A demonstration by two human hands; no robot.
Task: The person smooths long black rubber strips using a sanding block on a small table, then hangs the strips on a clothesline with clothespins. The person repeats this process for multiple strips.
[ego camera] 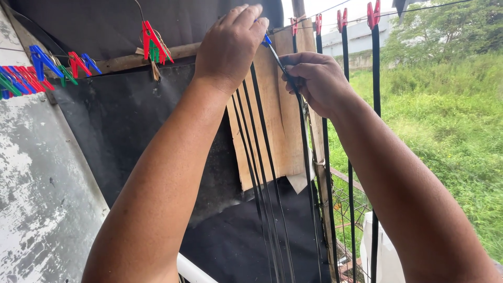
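My left hand point(230, 44) is raised to a thin line overhead and pinches a blue clothespin point(267, 40) at the top of a long black strip point(301, 157). My right hand point(314, 78) grips that same strip just below the pin. Several more black strips point(262, 173) hang down under my left hand. To the right, three black strips point(376, 131) hang from red clothespins point(341, 20) clipped on the line.
Spare red, blue and green clothespins point(31, 73) sit bunched on a line at the left, with another cluster point(153, 44) further right. A wooden board point(277, 120) and black sheeting point(131, 120) stand behind. Grass point(445, 131) lies beyond.
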